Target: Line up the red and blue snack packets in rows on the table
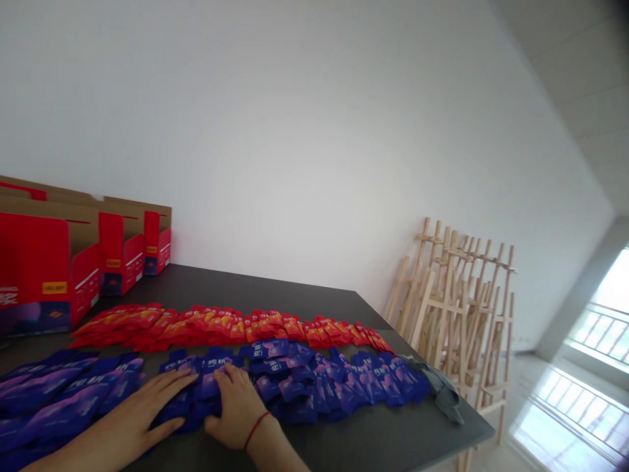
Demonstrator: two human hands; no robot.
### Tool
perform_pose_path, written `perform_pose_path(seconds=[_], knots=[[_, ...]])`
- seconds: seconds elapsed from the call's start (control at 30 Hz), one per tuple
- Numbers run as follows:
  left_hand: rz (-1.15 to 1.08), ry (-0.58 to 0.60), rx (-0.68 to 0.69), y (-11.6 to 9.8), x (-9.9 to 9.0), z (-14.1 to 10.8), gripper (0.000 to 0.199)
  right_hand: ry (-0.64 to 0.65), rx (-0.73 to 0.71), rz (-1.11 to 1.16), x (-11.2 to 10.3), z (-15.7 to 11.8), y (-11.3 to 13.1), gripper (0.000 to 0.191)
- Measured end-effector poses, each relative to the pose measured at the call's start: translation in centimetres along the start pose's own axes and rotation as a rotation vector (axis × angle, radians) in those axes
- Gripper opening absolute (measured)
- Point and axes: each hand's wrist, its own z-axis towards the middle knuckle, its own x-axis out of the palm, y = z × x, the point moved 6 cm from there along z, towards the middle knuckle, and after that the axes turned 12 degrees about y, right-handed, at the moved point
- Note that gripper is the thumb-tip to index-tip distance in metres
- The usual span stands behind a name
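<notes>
My left hand (pixel 154 406) lies over dark blue pouches, its fingers stretched out and its thumb apart from them. Close beside it, my right hand (pixel 238 403) rests on the blue pouches (pixel 209 387) between the two hands, fingers slightly bent and thumb spread away. Neither hand visibly lifts a pouch. To the right, more blue pouches (pixel 339 383) overlap in a long row with white print on some. Larger-looking blue pouches (pixel 63 393) lie at the left, partly behind my left forearm. A row of red-orange pouches (pixel 216 324) runs behind the blue ones.
Open red cardboard boxes (pixel 37 259) stand at the table's left back. A grey cloth (pixel 445 393) lies near the right edge of the black table (pixel 383 439). Wooden easels (pixel 452 308) lean at the white wall beyond. A railing shows through the window on the right.
</notes>
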Motion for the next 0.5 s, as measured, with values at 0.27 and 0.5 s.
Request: perform_pose_path(seconds=[0.27,0.5], knots=[[-0.015,-0.020,0.129,1.1,0.1,0.6,0.045,0.034,0.000,-0.035,-2.0,1.2,0.2,0.053],[-0.004,-0.013,0.033,2.3,0.0,2.6,0.045,-0.056,0.046,-0.058,-2.7,2.6,-0.5,0.040]])
